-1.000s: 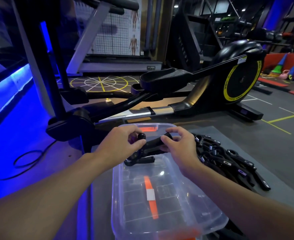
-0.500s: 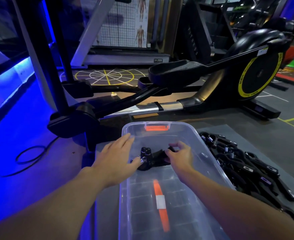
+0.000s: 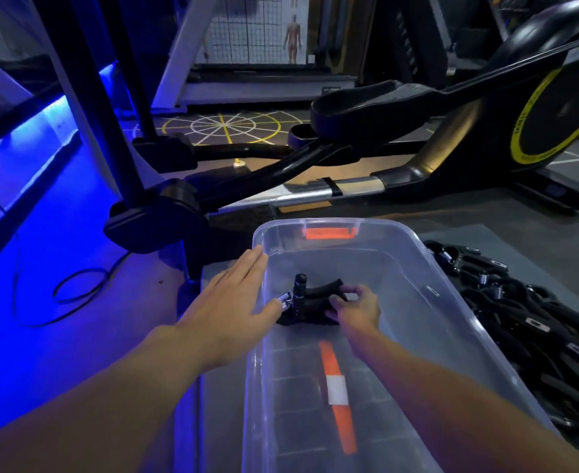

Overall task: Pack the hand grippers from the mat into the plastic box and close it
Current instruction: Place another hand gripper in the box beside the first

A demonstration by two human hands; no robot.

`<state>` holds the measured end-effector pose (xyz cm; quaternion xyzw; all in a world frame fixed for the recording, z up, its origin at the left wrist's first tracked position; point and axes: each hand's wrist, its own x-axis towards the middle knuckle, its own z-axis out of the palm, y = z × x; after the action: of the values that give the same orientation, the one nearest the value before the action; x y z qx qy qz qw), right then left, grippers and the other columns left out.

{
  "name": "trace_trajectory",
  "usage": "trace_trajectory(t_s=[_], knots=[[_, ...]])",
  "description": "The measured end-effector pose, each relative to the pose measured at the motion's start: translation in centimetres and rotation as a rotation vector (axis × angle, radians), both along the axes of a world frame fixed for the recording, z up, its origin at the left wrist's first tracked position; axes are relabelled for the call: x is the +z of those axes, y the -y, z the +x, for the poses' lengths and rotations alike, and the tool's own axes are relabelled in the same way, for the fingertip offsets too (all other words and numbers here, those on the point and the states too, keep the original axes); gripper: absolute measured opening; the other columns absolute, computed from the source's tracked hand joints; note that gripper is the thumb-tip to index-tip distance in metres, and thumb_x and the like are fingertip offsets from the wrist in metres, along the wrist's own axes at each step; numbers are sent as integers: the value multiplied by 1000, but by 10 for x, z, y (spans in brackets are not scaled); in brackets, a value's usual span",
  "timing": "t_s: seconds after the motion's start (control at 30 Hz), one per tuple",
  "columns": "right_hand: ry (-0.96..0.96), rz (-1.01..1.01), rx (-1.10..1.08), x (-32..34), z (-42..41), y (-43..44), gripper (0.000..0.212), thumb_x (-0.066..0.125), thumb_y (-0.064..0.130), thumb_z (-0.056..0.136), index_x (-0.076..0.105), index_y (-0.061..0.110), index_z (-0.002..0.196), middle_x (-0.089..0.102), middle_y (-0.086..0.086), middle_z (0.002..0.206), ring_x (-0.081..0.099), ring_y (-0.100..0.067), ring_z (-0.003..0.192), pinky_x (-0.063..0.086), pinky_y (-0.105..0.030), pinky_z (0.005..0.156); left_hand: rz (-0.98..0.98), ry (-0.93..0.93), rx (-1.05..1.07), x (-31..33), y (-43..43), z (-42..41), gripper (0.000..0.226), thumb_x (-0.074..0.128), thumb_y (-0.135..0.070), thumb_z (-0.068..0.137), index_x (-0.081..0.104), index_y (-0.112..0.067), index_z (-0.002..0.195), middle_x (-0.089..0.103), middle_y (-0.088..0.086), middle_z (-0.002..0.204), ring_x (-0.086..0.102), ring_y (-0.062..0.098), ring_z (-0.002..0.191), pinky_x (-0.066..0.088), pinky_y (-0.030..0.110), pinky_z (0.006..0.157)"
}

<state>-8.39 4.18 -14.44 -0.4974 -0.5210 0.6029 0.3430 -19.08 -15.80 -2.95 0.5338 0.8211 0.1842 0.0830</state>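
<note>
A clear plastic box stands open in front of me on the grey mat. A black hand gripper with a metal spring lies on the box's floor near its far end. My right hand is inside the box with its fingers closed on the gripper's right handle. My left hand is flat with spread fingers over the box's left rim, its thumb tip close to the gripper's spring. A pile of several black hand grippers lies on the mat just right of the box.
An elliptical trainer with a yellow-ringed flywheel stands directly behind the box. A black cable loops on the blue-lit floor at left. An orange strip shows through the box's bottom, and an orange latch sits at its far end.
Both hands lowered the hand gripper from above the box rim down onto the box floor. My left hand let go and opened flat; my right hand still holds it.
</note>
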Motion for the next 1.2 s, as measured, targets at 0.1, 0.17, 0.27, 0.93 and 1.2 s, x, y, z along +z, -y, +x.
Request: trace_trajectory(t_s=[0.1, 0.17, 0.27, 0.93, 1.2], knots=[[48, 65, 51, -4, -1, -6, 30, 70, -8, 76, 59, 18, 88, 63, -13, 82, 64, -28, 68, 60, -35, 66, -2, 2, 0, -1, 0, 1, 89, 19, -65, 80, -2, -23, 156, -15, -17, 161, -5, -1, 147, 4, 21, 118], [138, 127, 86, -12, -1, -6, 40, 77, -2, 70, 58, 22, 96, 68, -14, 89, 67, -30, 78, 58, -43, 77, -7, 1, -2, -2, -1, 0, 90, 18, -65, 80, -2, -23, 156, -15, -16, 161, -6, -2, 147, 4, 22, 119], [196, 205, 133, -16, 0, -1, 57, 82, 6, 65, 49, 29, 104, 64, -13, 101, 66, -29, 88, 55, -41, 80, -19, -1, 5, -2, 0, 0, 87, 21, -62, 82, -3, -23, 156, -16, -16, 161, -6, -1, 147, 4, 22, 119], [535, 575, 386, -37, 10, -23, 86, 86, 15, 66, 37, 34, 134, 43, -4, 106, 56, -25, 92, 45, -30, 83, -16, 57, 9, -2, 0, 0, 82, 25, -59, 86, -2, -28, 156, -16, -23, 159, -2, -1, 147, 11, 28, 121], [524, 615, 398, -41, 12, -29, 85, 86, 17, 65, 38, 33, 134, 46, -6, 104, 57, -25, 88, 42, -27, 79, -30, 49, 16, 1, 1, 2, 73, 35, -49, 99, -4, -28, 156, -17, -23, 159, 0, 1, 148, 13, 29, 120]])
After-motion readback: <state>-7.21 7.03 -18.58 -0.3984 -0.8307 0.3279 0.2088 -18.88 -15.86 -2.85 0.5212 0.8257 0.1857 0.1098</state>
